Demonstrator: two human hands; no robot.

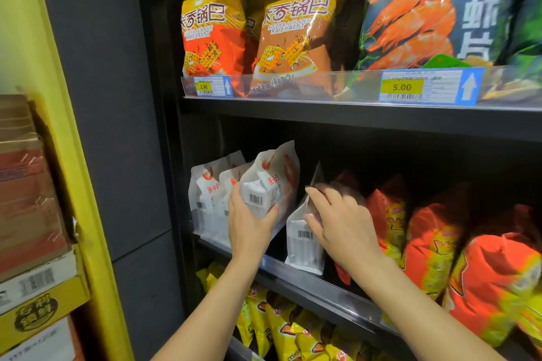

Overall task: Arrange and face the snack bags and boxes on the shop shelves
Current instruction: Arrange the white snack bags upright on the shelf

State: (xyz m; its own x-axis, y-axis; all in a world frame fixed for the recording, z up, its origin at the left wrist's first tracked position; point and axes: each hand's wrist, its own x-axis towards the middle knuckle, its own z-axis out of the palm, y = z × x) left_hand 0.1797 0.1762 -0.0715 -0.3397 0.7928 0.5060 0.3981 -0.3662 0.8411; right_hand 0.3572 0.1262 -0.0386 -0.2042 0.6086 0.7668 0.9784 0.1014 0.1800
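Near the left end of the middle shelf [337, 291], the left hand [249, 227] holds a tilted white snack bag [271, 182], fingers curled round its lower part, just in front of more white bags [205, 199] standing at that end. The right hand [341, 221] grips the top of a second white bag [302, 248] standing at the shelf's front edge, fingers and thumb closed on it. Red bags [431, 243] crowd just to its right.

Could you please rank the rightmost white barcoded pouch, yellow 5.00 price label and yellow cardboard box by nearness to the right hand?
1. Rightmost white barcoded pouch, middle shelf, held by right hand.
2. Yellow 5.00 price label, upper shelf.
3. Yellow cardboard box, far left.
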